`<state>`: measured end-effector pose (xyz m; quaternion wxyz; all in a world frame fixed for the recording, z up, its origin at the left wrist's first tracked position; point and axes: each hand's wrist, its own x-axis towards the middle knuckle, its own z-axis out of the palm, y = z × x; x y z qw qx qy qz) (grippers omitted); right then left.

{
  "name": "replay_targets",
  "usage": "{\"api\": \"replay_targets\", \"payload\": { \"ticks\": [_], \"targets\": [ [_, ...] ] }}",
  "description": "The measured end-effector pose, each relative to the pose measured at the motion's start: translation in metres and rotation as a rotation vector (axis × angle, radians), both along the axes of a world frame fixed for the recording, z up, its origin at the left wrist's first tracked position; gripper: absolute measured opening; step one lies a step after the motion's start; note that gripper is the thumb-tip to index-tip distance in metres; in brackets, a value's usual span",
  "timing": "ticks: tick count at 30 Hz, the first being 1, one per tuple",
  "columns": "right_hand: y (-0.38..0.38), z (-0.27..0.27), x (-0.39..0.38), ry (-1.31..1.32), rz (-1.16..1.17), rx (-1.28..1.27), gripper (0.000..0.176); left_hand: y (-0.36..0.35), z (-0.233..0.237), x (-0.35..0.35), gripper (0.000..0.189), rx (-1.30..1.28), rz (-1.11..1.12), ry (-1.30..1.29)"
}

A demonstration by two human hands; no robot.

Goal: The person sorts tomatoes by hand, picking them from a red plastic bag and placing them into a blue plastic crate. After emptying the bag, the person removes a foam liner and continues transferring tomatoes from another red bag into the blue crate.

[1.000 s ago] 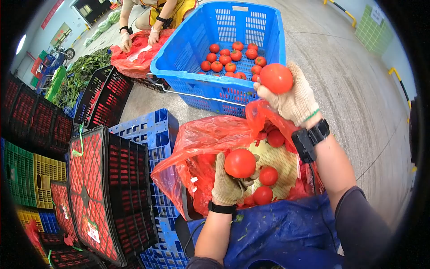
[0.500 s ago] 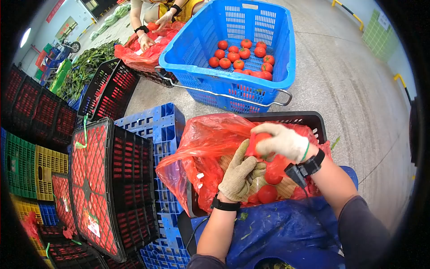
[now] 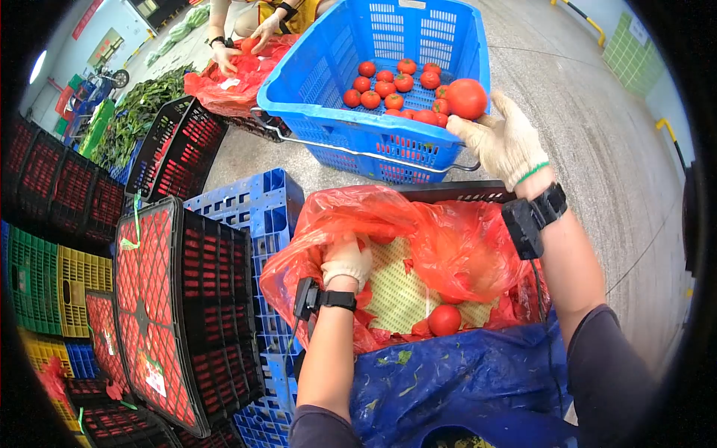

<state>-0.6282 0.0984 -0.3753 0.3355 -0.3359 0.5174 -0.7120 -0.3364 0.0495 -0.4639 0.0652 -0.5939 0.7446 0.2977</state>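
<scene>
My right hand (image 3: 508, 142), in a white glove, is raised at the right rim of the blue basket (image 3: 358, 138). A large tomato (image 3: 467, 98) shows at its fingertips, over the basket's corner. Several tomatoes (image 3: 385, 88) lie on the basket floor. My left hand (image 3: 347, 261), also gloved, reaches into the red plastic bag (image 3: 381, 209) lining the black crate (image 3: 455, 191); its fingers are hidden under the film and against the bag's contents. One tomato (image 3: 444, 319) lies near the crate's front edge on patterned yellowish paper (image 3: 392, 287).
Another person's gloved hands (image 3: 265, 33) work over a red-bagged crate (image 3: 235, 93) at the upper left. Black crates (image 3: 216, 299) stand on a blue pallet (image 3: 272, 216) at left. Leafy greens (image 3: 149, 112) lie behind. A blue sheet (image 3: 448, 373) hangs in front.
My right hand has moved up and right to the basket, now with a large tomato at its fingertips. My left hand has shifted left and deeper into the bag. More patterned paper shows.
</scene>
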Motion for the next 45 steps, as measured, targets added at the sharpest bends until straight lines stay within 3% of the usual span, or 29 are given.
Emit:
{"api": "replay_targets", "payload": {
  "ticks": [1, 2, 4, 6, 7, 8, 10, 11, 12, 14, 16, 18, 19, 22, 24, 26, 28, 30, 32, 34, 36, 37, 41, 45],
  "targets": [
    [0.004, 0.052, 0.029, -0.846, -0.114, 0.079, 0.053, 0.007, -0.024, 0.006, 0.048, -0.280, -0.181, -0.109],
    [0.011, 0.040, 0.031, -0.846, -0.119, 0.079, 0.053, 0.012, -0.048, 0.010, 0.045, -0.557, -0.364, -0.217],
    [0.025, 0.009, 0.040, -0.634, 0.536, 0.001, 0.043, 0.006, -0.075, 0.002, 0.044, -0.701, -0.372, -0.229],
    [0.041, -0.004, 0.076, -0.331, 0.823, 0.229, 0.035, -0.015, -0.082, -0.019, 0.049, -0.150, 0.103, -0.198],
    [0.042, -0.010, 0.099, 0.080, 0.896, 0.445, 0.031, -0.008, -0.043, -0.022, 0.055, -0.097, -0.016, -0.301],
    [0.044, -0.023, 0.117, 0.502, 0.938, 0.652, 0.029, -0.007, -0.036, -0.020, 0.055, -0.098, -0.015, -0.302],
    [0.045, -0.088, 0.140, 1.068, 0.798, 0.543, 0.030, -0.009, -0.025, -0.010, 0.063, -0.050, -0.285, -0.231],
    [0.038, -0.096, 0.146, 1.118, 0.647, 0.593, 0.033, -0.009, 0.005, -0.007, 0.070, 0.144, -0.264, -0.005],
    [0.033, -0.103, 0.153, 1.161, 0.499, 0.643, 0.036, 0.007, 0.011, 0.004, 0.060, 0.007, -0.129, 0.180],
    [0.019, -0.116, 0.153, 1.143, 0.375, 0.649, 0.042, 0.025, 0.014, 0.029, 0.051, 0.193, 0.085, 0.783],
    [-0.002, -0.129, 0.154, 1.124, 0.462, 0.723, 0.046, 0.044, 0.021, 0.045, 0.056, 0.822, 0.577, 1.332],
    [-0.012, -0.134, 0.163, 1.153, 0.512, 0.818, 0.047, 0.053, 0.027, 0.059, 0.065, 1.267, 0.716, 1.524],
    [-0.016, -0.142, 0.168, 1.145, 0.455, 0.918, 0.046, 0.060, 0.040, 0.051, 0.075, 1.196, 0.848, 1.472],
    [-0.025, -0.154, 0.168, 1.106, 0.330, 1.001, 0.044, 0.062, 0.037, 0.053, 0.077, 1.347, 0.795, 1.564],
    [-0.012, -0.132, 0.160, 1.127, 0.602, 0.861, 0.047, 0.062, 0.039, 0.052, 0.080, 1.257, 0.879, 1.491],
    [0.012, -0.095, 0.156, 0.948, 0.517, 0.813, 0.055, 0.059, 0.033, 0.055, 0.082, 1.378, 0.913, 1.554],
    [0.027, -0.045, 0.136, 0.366, 0.719, 0.919, 0.058, 0.056, 0.027, 0.056, 0.081, 1.446, 0.877, 1.642],
    [0.044, -0.038, 0.108, -0.089, 0.718, 0.553, 0.056, 0.055, 0.027, 0.052, 0.076, 1.278, 0.956, 1.669],
    [0.044, -0.018, 0.073, -0.365, 0.741, 0.382, 0.048, 0.053, 0.023, 0.050, 0.067, 1.303, 0.883, 1.746],
    [0.037, 0.007, 0.050, -0.599, 0.625, 0.168, 0.047, 0.054, 0.018, 0.044, 0.060, 1.141, 0.865, 1.692],
    [0.024, 0.025, 0.037, -0.766, 0.505, 0.005, 0.047, 0.057, 0.015, 0.039, 0.053, 1.158, 0.815, 1.711],
    [0.016, 0.020, 0.029, -0.704, 0.364, -0.043, 0.050, 0.060, 0.015, 0.035, 0.052, 1.155, 0.786, 1.669],
    [0.007, 0.026, 0.025, -0.946, 0.163, -0.006, 0.052, 0.069, 0.016, 0.024, 0.057, 1.143, 0.741, 1.594],
    [0.028, 0.011, 0.051, -0.705, 0.319, 0.030, 0.038, 0.076, 0.021, 0.016, 0.063, 1.086, 0.663, 1.590]
  ]
}}
